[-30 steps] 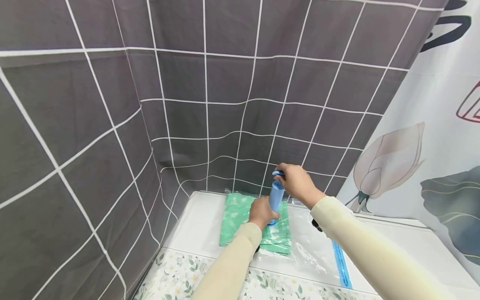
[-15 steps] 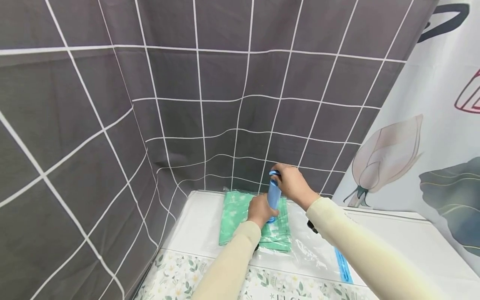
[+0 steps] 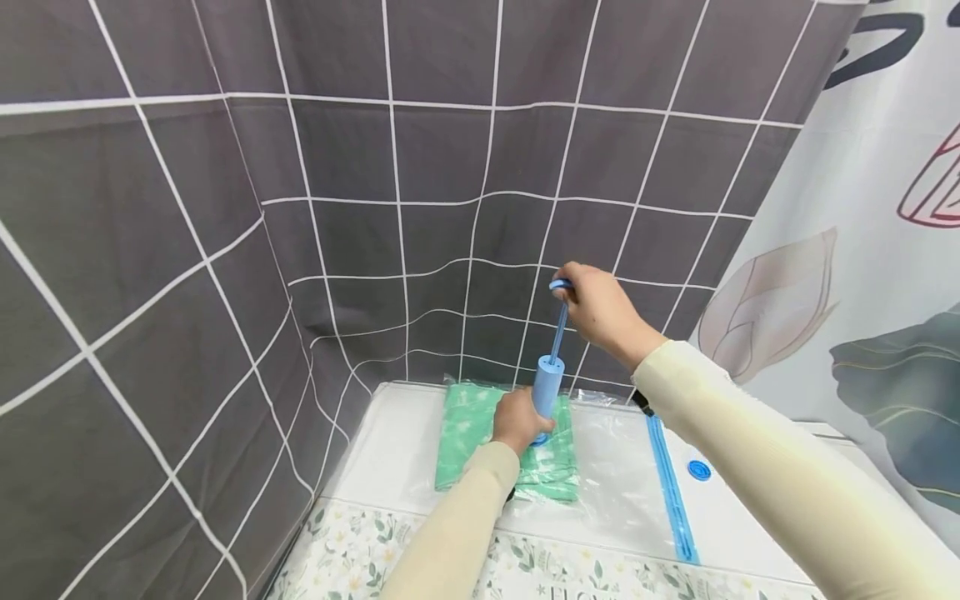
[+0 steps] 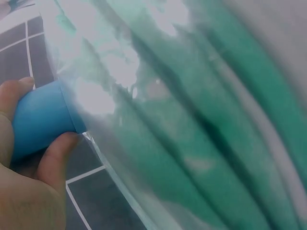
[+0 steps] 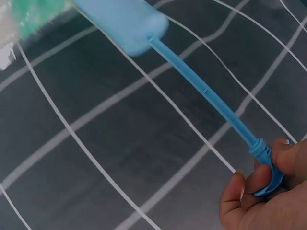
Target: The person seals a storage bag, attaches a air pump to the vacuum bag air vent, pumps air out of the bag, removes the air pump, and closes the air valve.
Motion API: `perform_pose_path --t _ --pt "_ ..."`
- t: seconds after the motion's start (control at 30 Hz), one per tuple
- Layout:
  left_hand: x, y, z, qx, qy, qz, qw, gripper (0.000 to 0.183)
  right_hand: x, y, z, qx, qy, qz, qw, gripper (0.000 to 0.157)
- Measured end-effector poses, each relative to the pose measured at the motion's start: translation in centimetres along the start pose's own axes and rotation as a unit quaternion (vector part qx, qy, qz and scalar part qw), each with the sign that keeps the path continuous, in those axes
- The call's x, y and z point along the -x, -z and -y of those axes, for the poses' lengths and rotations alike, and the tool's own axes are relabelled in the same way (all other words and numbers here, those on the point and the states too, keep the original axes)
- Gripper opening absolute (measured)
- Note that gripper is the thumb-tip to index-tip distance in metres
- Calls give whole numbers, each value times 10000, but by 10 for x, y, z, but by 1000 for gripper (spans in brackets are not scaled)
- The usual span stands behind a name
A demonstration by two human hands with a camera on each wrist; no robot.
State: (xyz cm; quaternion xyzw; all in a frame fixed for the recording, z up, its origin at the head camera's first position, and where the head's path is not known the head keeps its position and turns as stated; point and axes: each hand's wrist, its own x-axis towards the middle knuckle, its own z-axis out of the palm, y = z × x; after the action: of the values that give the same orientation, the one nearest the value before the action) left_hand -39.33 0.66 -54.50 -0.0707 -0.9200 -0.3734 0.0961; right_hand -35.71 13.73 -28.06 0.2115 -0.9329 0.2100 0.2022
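Observation:
A blue hand pump (image 3: pixel 547 385) stands nearly upright, leaning slightly, on a clear plastic storage bag (image 3: pixel 615 467). Folded green cloth (image 3: pixel 468 433) with pale patches lies inside the bag. My left hand (image 3: pixel 517 419) grips the lower barrel, fingers and thumb around it; the left wrist view shows the barrel's end (image 4: pixel 45 115) right at the plastic. Above, my right hand (image 3: pixel 602 310) holds the pump's handle (image 5: pixel 274 181) with curled fingers. The thin rod (image 5: pixel 206 93) is drawn well out of the barrel. A blue zip strip (image 3: pixel 671 492) runs along the bag's right edge.
A round blue cap (image 3: pixel 699 470) lies on the white surface (image 3: pixel 382 442) right of the bag. Dark gridded curtain (image 3: pixel 435 150) hangs behind and to the left. Floral-patterned cloth (image 3: pixel 360 542) covers the near edge. A flower-printed white curtain (image 3: pixel 787 333) hangs at right.
The right hand pushed the handle slightly down toward the barrel, then pulled it up, exposing the rod. The left hand keeps its grip on the barrel. The blue cap has come into view.

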Motion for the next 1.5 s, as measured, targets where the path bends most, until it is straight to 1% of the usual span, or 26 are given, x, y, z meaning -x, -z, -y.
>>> perform_pose_path --t 0.03,0.13,0.27,0.4,0.47,0.6,0.63,0.7,0.73,0.83,0.97,1.07,1.1,1.13,1.23,1.33,1.47,1.5 --pt "6 8 -6 95 41 36 9999 55 -3 5 3 8 -8 -4 10000 25" --pt "14 16 -12 127 172 58 9998 53 -9 18 9 -43 -55 -31 10000 27" --pt "16 16 -10 -28 164 -31 9999 53 -12 24 11 -103 -65 -57 9999 28" --pt "14 13 -9 78 112 -11 9999 54 -8 19 6 23 30 -180 9998 30" --pt "6 1 1 111 -5 -93 9999 52 -4 11 0 89 53 -220 9997 30" --pt "-1 -4 8 157 -182 -103 9997 52 8 -11 -10 155 60 -86 9998 29" --pt "-6 -12 15 44 -249 -174 9995 51 11 -17 -12 176 57 -41 9998 29" --pt "-8 -14 17 -130 -278 -182 9994 50 17 -30 -15 174 95 58 9998 28" --pt "-11 -19 21 -194 -299 -215 9991 49 20 -36 -17 155 112 112 9998 27" --pt "-9 -16 18 -206 -358 -219 9989 47 30 -55 -23 44 177 193 9996 24" --pt "7 11 -8 -59 -192 52 9998 47 42 -80 -33 -103 155 187 9997 20" --pt "9 13 -11 -172 -106 134 9997 46 48 -94 -37 -108 41 75 9999 21" --pt "8 12 -9 -173 -126 138 9997 46 50 -97 -38 -102 1 25 9999 21" --pt "5 7 -4 -161 -147 102 9997 45 51 -99 -38 -103 -34 -30 9999 22" --pt "-6 -13 14 -184 -247 -18 9995 47 51 -101 -36 -127 -60 -99 9999 23" --pt "-16 -27 28 -199 -263 -62 9994 50 50 -101 -34 -185 -65 -48 9998 25" --pt "-18 -29 30 -137 -231 19 9996 52 50 -99 -34 -242 -81 32 9997 28" --pt "-19 -31 31 -139 -213 11 9997 51 51 -99 -34 -256 -88 53 9996 28"
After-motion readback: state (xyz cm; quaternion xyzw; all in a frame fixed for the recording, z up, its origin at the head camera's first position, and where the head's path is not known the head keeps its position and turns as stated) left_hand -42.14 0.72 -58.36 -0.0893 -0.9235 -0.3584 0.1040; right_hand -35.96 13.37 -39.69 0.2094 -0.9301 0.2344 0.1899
